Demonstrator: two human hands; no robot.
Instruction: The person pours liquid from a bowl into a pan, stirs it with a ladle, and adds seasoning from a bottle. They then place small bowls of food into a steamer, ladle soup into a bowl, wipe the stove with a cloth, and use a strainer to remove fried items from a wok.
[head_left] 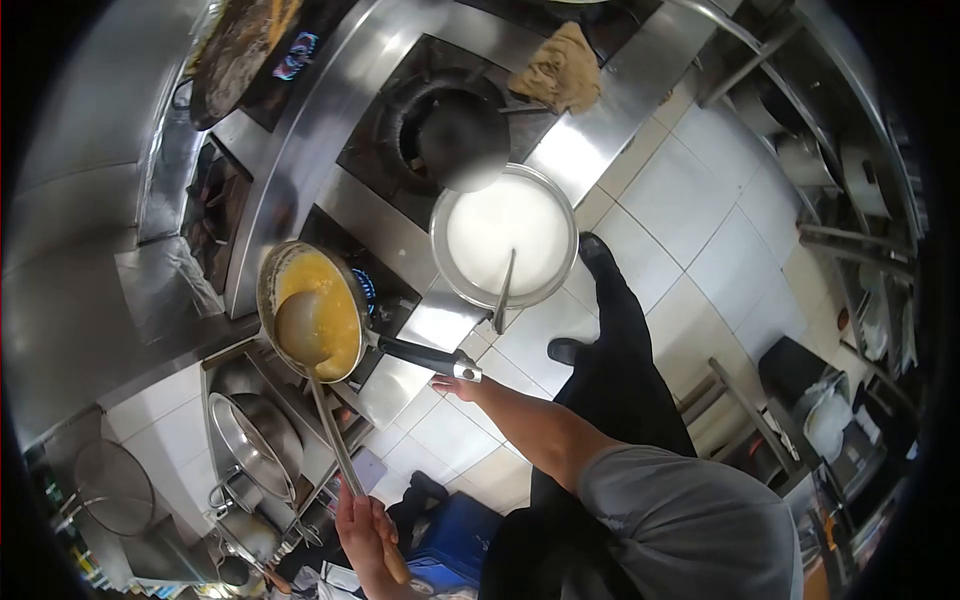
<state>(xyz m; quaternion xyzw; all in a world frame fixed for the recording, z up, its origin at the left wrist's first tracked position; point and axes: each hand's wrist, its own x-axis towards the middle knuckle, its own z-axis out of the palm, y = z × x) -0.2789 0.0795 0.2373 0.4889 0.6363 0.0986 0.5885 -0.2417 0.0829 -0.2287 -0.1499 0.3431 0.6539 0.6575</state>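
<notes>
My left hand [365,532] is closed round the handle of a long ladle [338,440]. The ladle's bowl lies in yellow-orange liquid [335,290] inside a frying pan [266,305]. The pan sits over the left burner, where blue flame shows at its edge. My right hand [455,388] is beside and partly behind the end of the black pan handle [415,353], its visible fingers stretched out. Near the front edge of the stove, a metal bowl [436,245] holds white liquid, with a spoon [507,290] leaning in it.
A dark round object [462,135] covers part of the other burner. A crumpled brown cloth [560,70] lies on the stove edge. Another pan [225,70] is by a flame at upper left. Metal bowls [255,440] and a strainer [115,487] are at lower left; metal racks stand right.
</notes>
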